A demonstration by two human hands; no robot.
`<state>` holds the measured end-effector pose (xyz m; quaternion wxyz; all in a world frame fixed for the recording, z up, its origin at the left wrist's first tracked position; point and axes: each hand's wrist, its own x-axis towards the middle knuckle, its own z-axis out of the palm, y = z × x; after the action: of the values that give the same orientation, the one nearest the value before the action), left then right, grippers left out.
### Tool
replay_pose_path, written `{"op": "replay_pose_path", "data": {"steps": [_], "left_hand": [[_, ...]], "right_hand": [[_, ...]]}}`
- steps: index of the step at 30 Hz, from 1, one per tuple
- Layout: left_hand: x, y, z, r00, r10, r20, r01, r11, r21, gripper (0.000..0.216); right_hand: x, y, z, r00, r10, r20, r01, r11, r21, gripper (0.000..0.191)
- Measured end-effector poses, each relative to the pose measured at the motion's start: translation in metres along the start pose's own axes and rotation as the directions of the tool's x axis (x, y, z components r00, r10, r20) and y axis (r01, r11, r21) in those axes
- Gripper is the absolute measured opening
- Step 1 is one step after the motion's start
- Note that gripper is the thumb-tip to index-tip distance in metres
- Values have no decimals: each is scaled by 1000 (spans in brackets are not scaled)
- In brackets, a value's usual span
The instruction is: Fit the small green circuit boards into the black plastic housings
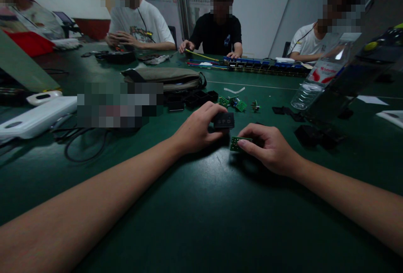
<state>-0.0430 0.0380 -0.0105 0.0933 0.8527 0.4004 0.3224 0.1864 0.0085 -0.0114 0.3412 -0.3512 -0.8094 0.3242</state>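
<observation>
My left hand (200, 128) grips a small black plastic box (224, 120) marked "SPD" between thumb and fingers, just above the table. To its right, my right hand (267, 147) pinches a small green circuit board (235, 144), thumb on its near face. The board and the box are close together but apart. Beyond my hands lie several loose green circuit boards (240, 104) with parts on them. Beside those, several open black plastic housings (201, 97) are grouped on the green table (201, 214).
A clear water bottle (324, 74) stands tilted in view at the right, with black plastic pieces (310, 135) near it. A grey-green pouch (163, 79) and a white device (37, 118) lie to the left. Several people sit across the table, one at blue terminal parts (252, 63).
</observation>
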Motion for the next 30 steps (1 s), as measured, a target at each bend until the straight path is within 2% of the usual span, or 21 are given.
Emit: {"op": "replay_pose_path", "data": {"steps": [7,22,30], "left_hand": [[0,0,0,1000,7,6,-7,1000,-3,34],[-1,-1,0,1000,5,10,-5,1000,3,34],[0,0,0,1000,11,10,-11,1000,0,35]], "right_hand": [[0,0,-1,1000,5,26,-5,1000,-12,19],[0,2,1,1000,17,-10,-16,1000,24,19],[1,4,0,1000,29,2,-29,998,47,25]]}}
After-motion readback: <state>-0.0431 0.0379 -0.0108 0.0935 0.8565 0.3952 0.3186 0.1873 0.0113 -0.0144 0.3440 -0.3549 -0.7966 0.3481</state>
